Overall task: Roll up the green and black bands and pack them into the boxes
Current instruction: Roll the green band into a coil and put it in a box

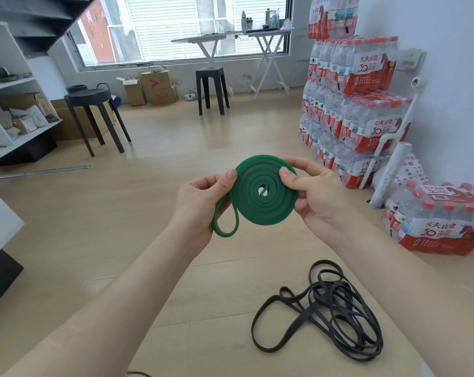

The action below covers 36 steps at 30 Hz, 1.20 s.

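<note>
The green band (pixel 260 202) is wound into a flat spiral coil held up at chest height between both hands. A short loose loop of it hangs below the coil on the left. My left hand (pixel 200 208) pinches the coil's left edge with thumb on top. My right hand (pixel 317 197) grips the coil's right side, thumb pressed on its face. The black band (pixel 322 314) lies unrolled in a loose tangle on the pale wooden surface (pixel 203 308) below my right forearm. No packing box shows near my hands.
Stacked packs of bottled water (pixel 352 110) line the right wall, one pack (pixel 434 219) on the floor. Two black stools (pixel 94 115) (pixel 211 88) stand ahead, cardboard boxes (pixel 154 87) under the window, white shelves (pixel 10 104) at left, folding tables (pixel 230 39) at the back.
</note>
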{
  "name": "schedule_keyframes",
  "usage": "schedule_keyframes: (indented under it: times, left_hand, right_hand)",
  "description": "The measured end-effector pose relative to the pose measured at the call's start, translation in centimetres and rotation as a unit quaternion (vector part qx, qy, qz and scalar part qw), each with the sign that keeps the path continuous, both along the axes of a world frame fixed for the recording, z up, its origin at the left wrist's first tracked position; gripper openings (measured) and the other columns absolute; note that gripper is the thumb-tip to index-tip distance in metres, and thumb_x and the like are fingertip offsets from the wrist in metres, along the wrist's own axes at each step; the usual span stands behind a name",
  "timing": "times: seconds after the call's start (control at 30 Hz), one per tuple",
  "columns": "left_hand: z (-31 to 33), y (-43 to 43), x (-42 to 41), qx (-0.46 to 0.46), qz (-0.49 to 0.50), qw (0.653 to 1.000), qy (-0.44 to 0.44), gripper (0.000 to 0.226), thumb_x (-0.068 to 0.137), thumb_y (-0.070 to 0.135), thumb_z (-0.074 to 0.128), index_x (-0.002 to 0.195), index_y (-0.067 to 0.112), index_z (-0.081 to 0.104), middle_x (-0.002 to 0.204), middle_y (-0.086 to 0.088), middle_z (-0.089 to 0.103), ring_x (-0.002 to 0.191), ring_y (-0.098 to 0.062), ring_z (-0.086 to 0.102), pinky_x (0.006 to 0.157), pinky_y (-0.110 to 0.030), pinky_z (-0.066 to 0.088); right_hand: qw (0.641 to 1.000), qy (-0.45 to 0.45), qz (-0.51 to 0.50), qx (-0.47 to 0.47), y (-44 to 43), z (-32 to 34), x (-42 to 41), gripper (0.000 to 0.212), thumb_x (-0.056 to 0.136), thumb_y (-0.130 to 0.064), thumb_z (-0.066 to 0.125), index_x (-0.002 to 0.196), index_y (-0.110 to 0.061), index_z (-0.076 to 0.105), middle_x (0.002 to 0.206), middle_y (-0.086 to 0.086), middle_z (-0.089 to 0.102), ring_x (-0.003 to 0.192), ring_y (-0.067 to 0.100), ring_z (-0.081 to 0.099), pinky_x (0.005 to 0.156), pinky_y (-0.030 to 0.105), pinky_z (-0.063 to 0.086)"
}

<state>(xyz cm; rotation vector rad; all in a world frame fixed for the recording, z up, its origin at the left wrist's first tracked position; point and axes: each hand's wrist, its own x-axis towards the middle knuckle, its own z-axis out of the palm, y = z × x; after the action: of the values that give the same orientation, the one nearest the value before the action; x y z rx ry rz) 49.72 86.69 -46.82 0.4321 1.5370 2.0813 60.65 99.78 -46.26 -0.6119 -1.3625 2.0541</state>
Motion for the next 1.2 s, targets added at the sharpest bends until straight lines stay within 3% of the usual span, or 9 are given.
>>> schedule_keyframes:
  times: [0.13,0.3,0.47,0.57,0.67,0.77,0.87,1.03,1.2]
  left_hand:
    - [-0.5,0.2,0.2,0.001,0.003,1.000,0.004,0.022,0.073,0.022,0.073,0.079,0.002,0.065,0.071,-0.006,0.067,0.061,-0.015,0.058,0.060,-0.022,0.051]
    - [-0.5,0.4,0.7,0.009,0.009,1.000,-0.004,0.017,0.074,0.019,0.073,0.084,0.005,0.070,0.088,-0.015,0.064,0.083,-0.025,0.056,0.088,-0.038,0.052]
    - [-0.6,0.6,0.4,0.010,0.003,1.000,0.000,0.014,0.084,0.008,0.066,0.097,0.005,0.072,0.097,-0.013,0.070,0.088,-0.021,0.062,0.082,-0.028,0.057]
    - [-0.4,0.8,1.0,0.009,0.024,1.000,-0.016,0.003,0.079,0.008,0.071,0.081,0.007,0.068,0.083,-0.009,0.070,0.079,-0.022,0.065,0.082,-0.030,0.057]
    - [-0.4,1.1,1.1,0.038,0.054,0.997,-0.039,0.014,0.074,0.015,0.074,0.073,0.007,0.064,0.081,-0.009,0.069,0.081,-0.021,0.065,0.085,-0.031,0.056]
    - [-0.4,1.2,1.3,0.060,0.047,0.996,-0.048,0.021,0.070,0.023,0.075,0.084,0.009,0.069,0.090,-0.007,0.073,0.093,-0.021,0.068,0.088,-0.030,0.055]
    - [-0.7,1.3,1.9,0.064,0.006,0.996,-0.055,0.024,0.078,0.018,0.071,0.100,0.013,0.068,0.101,-0.005,0.074,0.103,-0.023,0.067,0.090,-0.031,0.054]
    - [-0.6,1.3,2.3,0.058,-0.035,0.997,-0.034,0.045,0.080,0.012,0.070,0.123,0.020,0.059,0.119,-0.002,0.068,0.107,-0.023,0.066,0.084,-0.044,0.056]
    - [-0.4,1.0,1.6,0.035,-0.032,0.998,-0.032,0.051,0.080,0.002,0.069,0.126,0.019,0.056,0.107,-0.011,0.072,0.094,-0.029,0.070,0.073,-0.040,0.060]
  right_hand:
    - [0.998,0.025,-0.040,-0.045,-0.2,0.1,-0.3,0.018,0.086,-0.001,0.064,0.090,-0.018,0.067,0.071,-0.002,0.069,0.049,0.005,0.056,0.033,0.013,0.025]
    - [0.992,0.049,-0.078,-0.090,-0.2,0.1,-0.5,0.017,0.089,-0.005,0.062,0.098,-0.019,0.063,0.084,-0.001,0.069,0.064,0.008,0.058,0.034,0.013,0.028]
    - [0.987,0.044,-0.099,-0.121,-0.7,-0.2,-0.6,0.018,0.090,-0.005,0.060,0.102,-0.019,0.061,0.083,0.000,0.067,0.056,0.004,0.058,0.035,0.014,0.031]
    - [0.984,0.044,-0.106,-0.138,-1.2,-0.3,-0.8,0.027,0.090,-0.005,0.061,0.116,-0.013,0.061,0.092,0.004,0.067,0.058,0.006,0.059,0.035,0.014,0.033]
    - [0.980,0.055,-0.108,-0.160,-1.9,-0.1,-0.9,0.029,0.090,-0.005,0.060,0.118,-0.014,0.058,0.098,0.005,0.065,0.065,0.009,0.058,0.036,0.014,0.037]
    - [0.971,0.081,-0.103,-0.201,-2.5,0.0,-0.9,0.027,0.091,-0.003,0.058,0.115,-0.015,0.054,0.110,0.009,0.061,0.084,0.019,0.059,0.043,0.017,0.046]
    - [0.961,0.098,-0.104,-0.237,-2.9,0.0,-0.9,0.031,0.091,0.001,0.056,0.118,-0.013,0.048,0.122,0.015,0.058,0.106,0.031,0.059,0.050,0.023,0.053]
    - [0.952,0.114,-0.088,-0.271,-4.0,-0.5,-0.9,0.036,0.092,0.003,0.053,0.123,-0.010,0.042,0.122,0.020,0.056,0.099,0.032,0.061,0.051,0.026,0.055]
    - [0.976,0.046,-0.053,-0.204,-4.7,-1.5,-0.7,0.034,0.089,0.000,0.061,0.116,-0.008,0.041,0.116,0.018,0.059,0.099,0.032,0.067,0.057,0.034,0.057]
